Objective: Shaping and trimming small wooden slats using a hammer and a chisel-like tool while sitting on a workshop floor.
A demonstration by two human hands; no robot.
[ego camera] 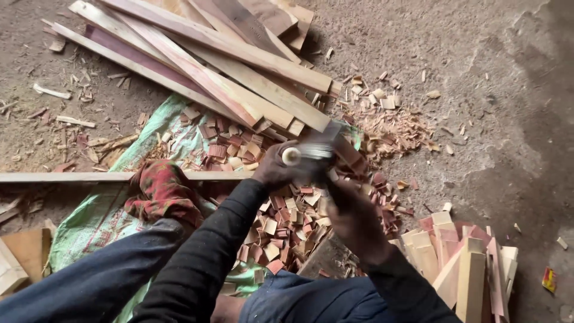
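We saw our left hand (276, 170) closed around the pale round handle end of a tool (311, 152), whose blade was blurred, so we could not tell its kind. Our right hand (353, 218) was just beside the tool; whether it gripped something, we could not tell. Under the tool lay a heap of small wood chips (287, 224), flat, reddish and cream. Beyond the heap were long rough planks (239, 78). Right of the heap stood short cut blocks (466, 263). A green woven sack (161, 131) lay beneath the heap.
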